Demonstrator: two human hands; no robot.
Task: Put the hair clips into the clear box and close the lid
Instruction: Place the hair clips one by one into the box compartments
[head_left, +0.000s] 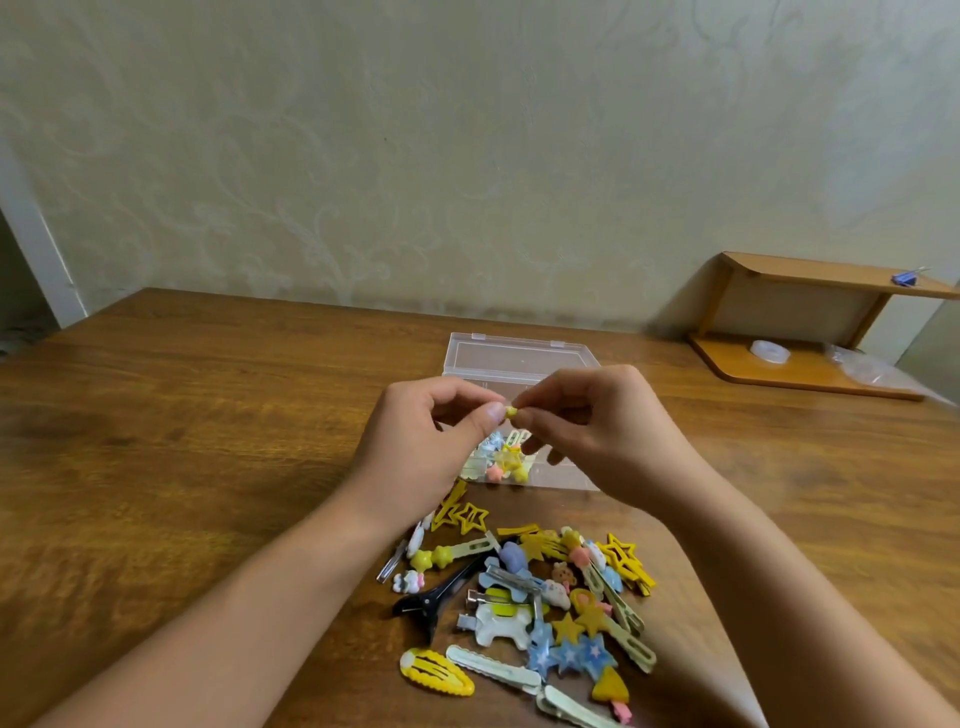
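A small yellow hair clip (511, 412) is pinched between my left hand (415, 447) and my right hand (602, 431), held just above the clear box (563, 475). The box stands on the table behind the hands, its lid (519, 353) folded open towards the wall. Several clips (506, 462) lie in the box's left part; my hands hide the rest of its inside. A pile of coloured hair clips (540, 597) lies on the table in front of the box, between my forearms, with a black claw clip (431, 600) at its left.
The wooden table (182, 441) runs back to a patterned wall. A small wooden shelf (810, 322) stands at the back right, with a white roll (770, 352) and plastic bags on its base and a purple clip (906, 278) on top.
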